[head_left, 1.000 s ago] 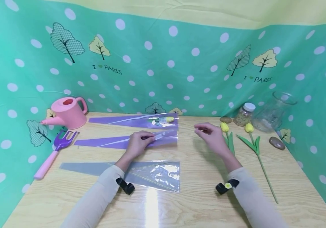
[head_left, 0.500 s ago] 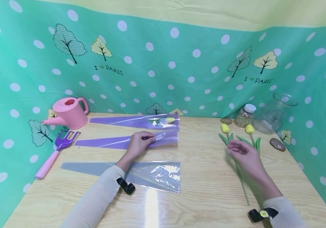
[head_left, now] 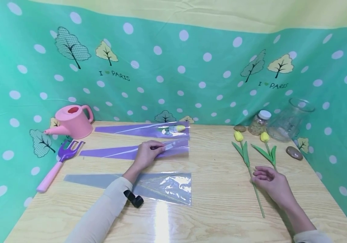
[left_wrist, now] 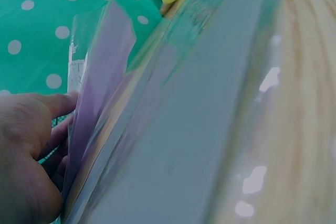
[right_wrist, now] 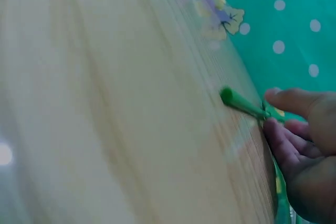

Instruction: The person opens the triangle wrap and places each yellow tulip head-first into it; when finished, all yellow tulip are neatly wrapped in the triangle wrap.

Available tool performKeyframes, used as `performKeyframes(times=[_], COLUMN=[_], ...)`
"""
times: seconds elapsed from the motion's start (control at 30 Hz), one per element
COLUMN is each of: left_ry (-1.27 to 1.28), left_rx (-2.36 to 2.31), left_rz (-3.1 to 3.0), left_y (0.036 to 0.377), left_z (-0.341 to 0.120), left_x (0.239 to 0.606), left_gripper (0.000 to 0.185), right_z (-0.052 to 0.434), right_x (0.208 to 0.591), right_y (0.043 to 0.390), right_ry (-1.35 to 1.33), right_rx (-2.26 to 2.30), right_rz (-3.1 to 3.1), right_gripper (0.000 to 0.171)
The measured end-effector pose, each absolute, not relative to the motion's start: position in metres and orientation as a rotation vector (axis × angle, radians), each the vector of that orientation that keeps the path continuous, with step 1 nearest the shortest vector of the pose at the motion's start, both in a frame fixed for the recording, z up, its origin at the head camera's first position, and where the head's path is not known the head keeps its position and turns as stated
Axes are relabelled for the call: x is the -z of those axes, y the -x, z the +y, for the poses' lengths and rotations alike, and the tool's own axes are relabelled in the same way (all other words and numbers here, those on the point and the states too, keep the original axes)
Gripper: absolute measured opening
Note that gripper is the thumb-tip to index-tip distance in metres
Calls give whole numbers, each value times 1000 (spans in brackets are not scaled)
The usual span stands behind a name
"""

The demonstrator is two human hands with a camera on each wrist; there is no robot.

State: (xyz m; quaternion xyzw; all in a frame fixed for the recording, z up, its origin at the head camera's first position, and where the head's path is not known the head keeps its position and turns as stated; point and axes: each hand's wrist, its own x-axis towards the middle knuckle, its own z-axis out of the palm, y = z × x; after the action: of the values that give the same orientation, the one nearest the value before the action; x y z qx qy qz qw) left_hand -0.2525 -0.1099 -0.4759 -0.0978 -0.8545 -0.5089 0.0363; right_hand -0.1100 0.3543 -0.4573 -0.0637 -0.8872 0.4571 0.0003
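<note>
On the wooden table (head_left: 222, 189), left of the yellow tulips, the left hand (head_left: 145, 156) pinches the open end of the middle purple sleeve (head_left: 131, 151) with curled fingers. The right hand (head_left: 270, 182) grasps the green stem of the left tulip (head_left: 246, 158). The second tulip (head_left: 267, 148) lies just right of the first one
</note>
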Motion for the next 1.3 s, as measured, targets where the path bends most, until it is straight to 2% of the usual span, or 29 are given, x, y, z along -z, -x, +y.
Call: performKeyframes(times=[0.27,0.57,0.77,1.0,1.3], left_ry=[305,309,305,311,298], left_rx=[1569,1582,1572,1561,1568], left_rz=[-2609,-2609,-2608,-2616,-2636], left_y=[253,251,251,250,250], left_z=[-111,-112,-113,-113,-110], left_x=[477,477,478,477,475], left_gripper=[15,15,14,14,15], right_z=[343,331,326,314,273], right_x=[463,459,452,434,408], right_y=[113,116,118,126,148], right_ry=[181,246,369,450,383], right_rx=[-1034,-942,-1270,-1645,-2171], right_rz=[-2813,-2807,-2753,-2601,-2063], right_gripper=[50,38,36,45,29])
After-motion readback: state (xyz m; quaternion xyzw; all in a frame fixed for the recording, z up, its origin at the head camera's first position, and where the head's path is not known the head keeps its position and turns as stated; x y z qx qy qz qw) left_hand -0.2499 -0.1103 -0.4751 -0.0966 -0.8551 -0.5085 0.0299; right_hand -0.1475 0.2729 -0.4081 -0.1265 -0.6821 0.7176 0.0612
